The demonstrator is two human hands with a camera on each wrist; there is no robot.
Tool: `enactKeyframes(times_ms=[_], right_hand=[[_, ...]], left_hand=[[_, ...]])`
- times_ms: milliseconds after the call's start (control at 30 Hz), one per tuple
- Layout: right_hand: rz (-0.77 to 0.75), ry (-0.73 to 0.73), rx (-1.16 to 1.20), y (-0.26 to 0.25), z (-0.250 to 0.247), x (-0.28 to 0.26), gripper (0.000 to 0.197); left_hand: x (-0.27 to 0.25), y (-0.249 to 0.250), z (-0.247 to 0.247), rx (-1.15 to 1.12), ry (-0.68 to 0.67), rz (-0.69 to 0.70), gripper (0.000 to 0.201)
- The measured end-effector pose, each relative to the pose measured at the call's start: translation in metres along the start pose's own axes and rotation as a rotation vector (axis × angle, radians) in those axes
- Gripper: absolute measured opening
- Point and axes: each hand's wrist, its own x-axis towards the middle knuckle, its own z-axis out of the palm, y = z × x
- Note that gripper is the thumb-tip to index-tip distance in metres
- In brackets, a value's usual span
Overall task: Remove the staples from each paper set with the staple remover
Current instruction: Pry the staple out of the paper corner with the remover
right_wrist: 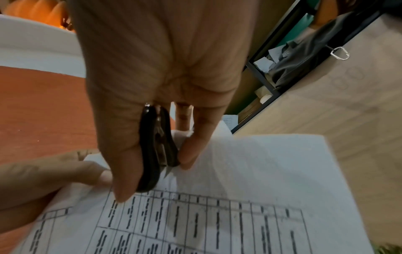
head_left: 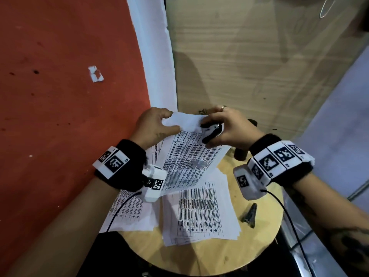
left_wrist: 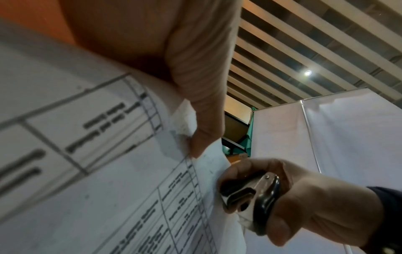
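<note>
You work on the lifted paper set.
Your left hand point(head_left: 154, 124) pinches the paper set point(head_left: 189, 154); your right hand point(head_left: 229, 128) squeezes the staple remover point(head_left: 212, 131) at its top corner.

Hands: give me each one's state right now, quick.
Left hand: pinching the top edge of the paper set.
Right hand: gripping the staple remover at that paper's top edge.

the printed tables on the paper set point(head_left: 189, 156) are too blurred to read.

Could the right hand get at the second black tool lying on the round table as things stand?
Probably not yet: the right hand already grips the staple remover at the held paper set; the black tool itself lies uncovered.
</note>
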Motion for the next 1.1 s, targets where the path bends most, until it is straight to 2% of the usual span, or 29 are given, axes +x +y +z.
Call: enactKeyframes(times_ms=[67,200,300,367,467,633,767,900,1033,1100], right_hand=[[0.011,-0.026,-0.015,-0.003,-0.002,0.001,0.054],[0.005,-0.014,-0.009,-0.008,-0.001,-0.001,0.055],[0.007,0.001,0.023,-0.012,-0.002,-0.005,0.054],[0.010,0.013,0.048,-0.013,-0.003,-0.007,0.052],[0.003,0.054,0.060,-0.012,-0.004,-0.011,0.049],[-0.138,0.280,0.063,-0.012,0.011,-0.021,0.043],[-0.280,0.325,-0.114,-0.018,0.023,-0.026,0.039],[-0.305,0.364,-0.163,-0.022,0.024,-0.025,0.041],[-0.308,0.385,-0.171,-0.025,0.023,-0.024,0.039],[-0.308,0.391,-0.165,-0.025,0.022,-0.023,0.036]], left_hand=[[0.000,0.002,-0.003,0.033,-0.022,-0.011,0.069],[0.003,0.013,-0.006,0.237,-0.044,0.025,0.058],[0.006,0.023,-0.003,0.287,-0.079,0.069,0.024],[0.007,0.026,0.000,0.292,-0.080,0.104,0.013],[0.005,0.028,0.003,0.220,-0.060,0.099,0.020],[0.003,0.026,0.005,0.110,-0.081,0.086,0.051],[0.002,0.026,0.007,0.125,-0.071,0.099,0.037],[-0.002,0.030,0.005,0.063,-0.136,0.081,0.016],[-0.006,0.037,0.003,-0.012,-0.216,0.067,0.017],[-0.008,0.038,0.003,-0.078,-0.237,0.084,0.032]])
